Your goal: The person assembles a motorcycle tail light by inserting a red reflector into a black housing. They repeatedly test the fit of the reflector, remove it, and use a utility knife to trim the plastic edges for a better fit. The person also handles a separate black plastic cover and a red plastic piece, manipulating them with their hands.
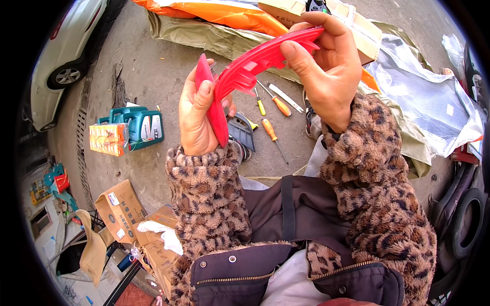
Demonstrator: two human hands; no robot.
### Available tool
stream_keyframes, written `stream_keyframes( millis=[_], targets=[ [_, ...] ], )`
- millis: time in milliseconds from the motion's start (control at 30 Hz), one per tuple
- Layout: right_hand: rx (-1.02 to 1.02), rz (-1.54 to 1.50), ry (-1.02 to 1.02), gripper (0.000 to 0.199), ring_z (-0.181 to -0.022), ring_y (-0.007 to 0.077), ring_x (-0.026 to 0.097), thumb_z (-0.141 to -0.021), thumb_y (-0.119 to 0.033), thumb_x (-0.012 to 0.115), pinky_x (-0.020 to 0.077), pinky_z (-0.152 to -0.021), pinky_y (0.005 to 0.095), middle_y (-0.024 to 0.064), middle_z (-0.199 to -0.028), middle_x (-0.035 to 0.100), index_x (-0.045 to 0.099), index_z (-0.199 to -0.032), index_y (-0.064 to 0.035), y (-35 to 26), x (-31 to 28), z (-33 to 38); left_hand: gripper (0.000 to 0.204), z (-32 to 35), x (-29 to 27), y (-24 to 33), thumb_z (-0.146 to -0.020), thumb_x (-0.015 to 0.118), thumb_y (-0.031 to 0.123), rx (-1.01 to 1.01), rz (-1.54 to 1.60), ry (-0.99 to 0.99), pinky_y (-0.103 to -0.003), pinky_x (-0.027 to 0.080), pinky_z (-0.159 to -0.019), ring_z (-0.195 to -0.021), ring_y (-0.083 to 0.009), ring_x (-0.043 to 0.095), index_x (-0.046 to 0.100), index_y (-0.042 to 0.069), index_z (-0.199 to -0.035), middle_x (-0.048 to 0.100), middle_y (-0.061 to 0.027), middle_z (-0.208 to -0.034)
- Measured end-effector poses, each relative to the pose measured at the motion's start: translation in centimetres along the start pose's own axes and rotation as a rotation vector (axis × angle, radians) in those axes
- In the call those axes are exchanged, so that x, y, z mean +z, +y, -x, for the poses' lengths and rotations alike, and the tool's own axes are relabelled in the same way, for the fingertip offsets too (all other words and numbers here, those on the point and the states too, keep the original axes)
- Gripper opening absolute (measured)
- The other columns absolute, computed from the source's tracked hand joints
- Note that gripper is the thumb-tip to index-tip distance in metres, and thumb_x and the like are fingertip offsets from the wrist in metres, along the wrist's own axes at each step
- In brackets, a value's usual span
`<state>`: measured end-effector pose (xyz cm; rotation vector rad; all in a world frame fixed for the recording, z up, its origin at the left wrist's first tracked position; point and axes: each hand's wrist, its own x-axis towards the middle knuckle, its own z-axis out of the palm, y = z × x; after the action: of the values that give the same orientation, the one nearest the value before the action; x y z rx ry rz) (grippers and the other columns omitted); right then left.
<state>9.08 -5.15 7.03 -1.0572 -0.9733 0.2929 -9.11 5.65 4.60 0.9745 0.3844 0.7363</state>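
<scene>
Both of my hands hold up a red curved plastic piece (255,57), which looks like a car tail-light lens, above the ground. My left hand (196,120) is closed round its lower left end, where a flat red flap stands between thumb and fingers. At the upper right end, my right hand (329,66) pinches the tip between thumb and fingers. Ribs and small tabs show on the inner side of the curve. Below lie two orange-handled screwdrivers (269,129), a yellow-handled screwdriver (261,106) and a white strip-like tool (287,98). A dark grey plastic part (240,131) sits partly behind my left hand.
Teal jugs (145,127) and an orange-and-white box (108,138) stand at left. Opened cardboard boxes (120,209) are at lower left. Orange sheeting (219,14), a long carton (365,38) and bubble wrap (408,86) lie beyond. A white car (64,56) is parked far left; a tyre (468,223) lies right.
</scene>
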Motion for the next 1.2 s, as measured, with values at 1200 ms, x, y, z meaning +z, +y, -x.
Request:
stream_keyframes(
  millis=[1200],
  targets=[
    [-0.084, -0.126, -0.195, 0.043, -0.119, 0.0256, 0.059, -0.099, -0.011, 0.059, 0.0485, -0.102, 0.0386, 0.0197, -0.13, 0.058, 0.043, -0.137, 0.0005, 0.6, -1.4, -0.6, 0.064, 0.3, -1.1, 0.2, -0.09, 0.073, 0.024, -0.005, 0.152, -0.13, -0.03, 0.049, -0.055, -0.067, -0.0123, 0.052, 0.04, 0.002, -0.14, 0.058, -0.0062, -0.087]
  ],
)
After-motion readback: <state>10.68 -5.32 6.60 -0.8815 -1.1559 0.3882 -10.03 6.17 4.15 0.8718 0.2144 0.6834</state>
